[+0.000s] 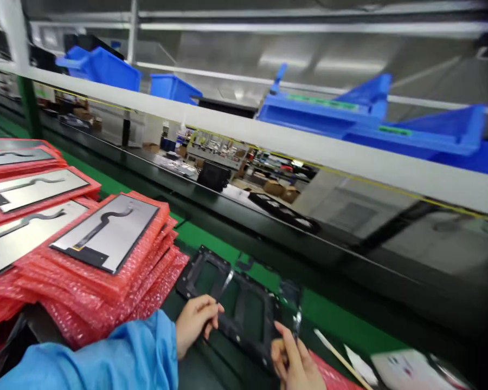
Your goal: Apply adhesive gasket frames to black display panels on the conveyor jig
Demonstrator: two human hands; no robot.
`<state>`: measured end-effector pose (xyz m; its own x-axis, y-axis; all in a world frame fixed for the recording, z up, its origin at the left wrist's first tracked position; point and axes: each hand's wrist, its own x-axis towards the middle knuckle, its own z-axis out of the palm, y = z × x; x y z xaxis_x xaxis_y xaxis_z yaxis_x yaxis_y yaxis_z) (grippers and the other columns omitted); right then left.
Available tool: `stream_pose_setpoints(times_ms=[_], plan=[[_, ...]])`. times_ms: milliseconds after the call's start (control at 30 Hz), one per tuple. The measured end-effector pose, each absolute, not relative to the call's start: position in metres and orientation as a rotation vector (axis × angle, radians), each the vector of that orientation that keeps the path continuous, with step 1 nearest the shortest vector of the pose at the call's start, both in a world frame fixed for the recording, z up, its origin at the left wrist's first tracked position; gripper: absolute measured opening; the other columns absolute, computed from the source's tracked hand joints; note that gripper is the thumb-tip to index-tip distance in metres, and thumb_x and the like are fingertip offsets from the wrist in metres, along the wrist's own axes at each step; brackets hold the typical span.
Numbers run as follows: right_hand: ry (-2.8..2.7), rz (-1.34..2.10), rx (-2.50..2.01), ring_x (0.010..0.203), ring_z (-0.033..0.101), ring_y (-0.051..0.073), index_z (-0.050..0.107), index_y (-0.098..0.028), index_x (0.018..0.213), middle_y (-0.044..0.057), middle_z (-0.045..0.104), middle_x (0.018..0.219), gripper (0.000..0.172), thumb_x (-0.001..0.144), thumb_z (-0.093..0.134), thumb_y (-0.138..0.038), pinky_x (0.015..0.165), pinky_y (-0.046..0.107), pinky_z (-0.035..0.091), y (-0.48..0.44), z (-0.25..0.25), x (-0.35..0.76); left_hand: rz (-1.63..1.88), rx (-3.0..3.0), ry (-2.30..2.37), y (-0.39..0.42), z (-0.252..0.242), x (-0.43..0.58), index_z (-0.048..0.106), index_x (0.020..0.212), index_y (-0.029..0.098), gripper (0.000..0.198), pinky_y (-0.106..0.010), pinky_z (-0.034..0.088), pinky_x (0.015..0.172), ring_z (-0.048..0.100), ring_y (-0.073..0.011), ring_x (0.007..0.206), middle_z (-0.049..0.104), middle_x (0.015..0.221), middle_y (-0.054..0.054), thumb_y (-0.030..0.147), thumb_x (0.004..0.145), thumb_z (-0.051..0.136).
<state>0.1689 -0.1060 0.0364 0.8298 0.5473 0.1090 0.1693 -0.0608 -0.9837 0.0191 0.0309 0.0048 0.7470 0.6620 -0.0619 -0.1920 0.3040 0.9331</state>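
Observation:
A black rectangular frame (231, 327) with window-like openings lies tilted on the green-and-black work surface before me. My left hand (197, 322) is over its near left edge, fingers pinched on a thin shiny strip (228, 277) that reaches up across the frame. At the frame's right end is my right hand (295, 360), its fingers closed around a slim piece with a shiny end (297, 319). Blur hides whether these two slim pieces are tools or film. A blue sleeve (138, 346) covers my left arm.
Display panels (114, 227) with ribbon cables lie on stacked red bubble-wrap sleeves (146, 292) at left. A thin stick (337, 355), a white scrap (360, 364) and a pale item (415, 368) lie at right. Blue bins (114, 67) stand on the white-edged shelf (228, 127) above.

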Motion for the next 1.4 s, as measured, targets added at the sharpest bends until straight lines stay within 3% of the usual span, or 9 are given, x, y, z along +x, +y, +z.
stream_pose_setpoints(times_ms=[200, 500, 967, 1400], plan=[[-0.420, 0.308, -1.432, 0.038, 0.029, 0.005, 0.058, -0.015, 0.108, -0.004, 0.054, 0.061, 0.063, 0.074, 0.061, -0.068, 0.036, 0.018, 0.017, -0.099, 0.041, 0.161, 0.336, 1.220, 0.426, 0.055, 0.007, 0.009, 0.063, 0.098, 0.009, 0.048, -0.018, 0.026, 0.039, 0.053, -0.0081, 0.047, 0.067, 0.075, -0.006, 0.052, 0.076, 0.062], [-0.455, 0.349, -1.485, 0.040, 0.032, 0.005, 0.056, -0.016, 0.104, -0.005, 0.054, 0.060, 0.057, 0.075, 0.064, -0.064, 0.038, 0.020, 0.020, -0.111, 0.033, 0.163, 0.097, 1.282, 0.264, 0.071, 0.019, -0.006, 0.060, 0.113, 0.010, 0.055, -0.021, 0.044, 0.050, 0.067, -0.0158, 0.066, 0.071, 0.099, -0.016, 0.050, 0.076, 0.066], [-0.431, 0.314, -1.559, 0.044, 0.034, 0.007, 0.055, -0.016, 0.105, -0.003, 0.055, 0.063, 0.052, 0.080, 0.060, -0.061, 0.041, 0.021, 0.025, -0.111, 0.030, 0.159, 0.079, 1.353, 0.286, 0.070, 0.032, -0.007, 0.060, 0.112, 0.008, 0.052, -0.021, 0.044, 0.052, 0.066, -0.0151, 0.070, 0.070, 0.099, -0.016, 0.053, 0.086, 0.055], [-0.459, 0.295, -1.604, 0.052, 0.041, 0.010, 0.055, -0.017, 0.104, -0.002, 0.055, 0.064, 0.048, 0.083, 0.057, -0.061, 0.045, 0.022, 0.029, -0.109, 0.036, 0.153, 0.126, 1.398, 0.413, 0.069, 0.025, -0.005, 0.064, 0.095, 0.008, 0.044, -0.021, 0.046, 0.051, 0.066, -0.0157, 0.066, 0.070, 0.080, -0.009, 0.047, 0.076, 0.067]])
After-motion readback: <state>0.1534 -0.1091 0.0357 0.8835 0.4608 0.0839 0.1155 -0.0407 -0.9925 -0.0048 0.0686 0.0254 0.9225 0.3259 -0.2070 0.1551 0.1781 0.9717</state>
